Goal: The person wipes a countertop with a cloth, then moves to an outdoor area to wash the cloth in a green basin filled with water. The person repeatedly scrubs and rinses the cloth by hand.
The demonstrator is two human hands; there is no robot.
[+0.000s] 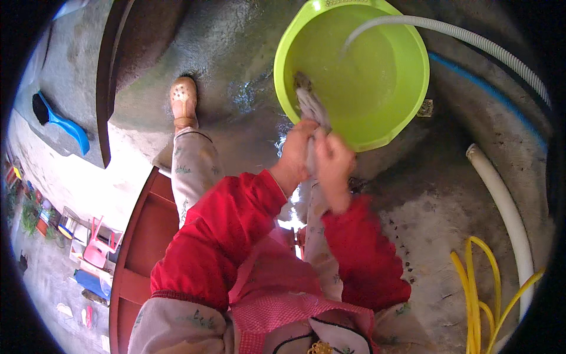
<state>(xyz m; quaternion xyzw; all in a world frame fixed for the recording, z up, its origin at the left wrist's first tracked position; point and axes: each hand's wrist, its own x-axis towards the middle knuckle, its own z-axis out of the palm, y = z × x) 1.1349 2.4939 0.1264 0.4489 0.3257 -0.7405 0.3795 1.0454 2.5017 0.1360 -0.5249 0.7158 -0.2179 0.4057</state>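
Note:
My left hand (295,150) and my right hand (335,166) are together, gripping a bunched, light grey wet cloth (312,105). Its upper part sticks out past my fingers over the near-left rim of a lime-green plastic basin (279,75). The far end of the cloth is dark, and a short piece shows between my hands. My right hand is slightly blurred. Cloudy water (353,88) fills the basin, with the end of a ribbed white hose (424,23) dipping into it.
Wet concrete floor (239,53) surrounds the basin. To the right lie a blue hose (491,88), a thick white pipe (504,194) and looped yellow hose (471,283). A red metal gate (141,248) stands at left, with a blue-handled brush (66,126) beyond.

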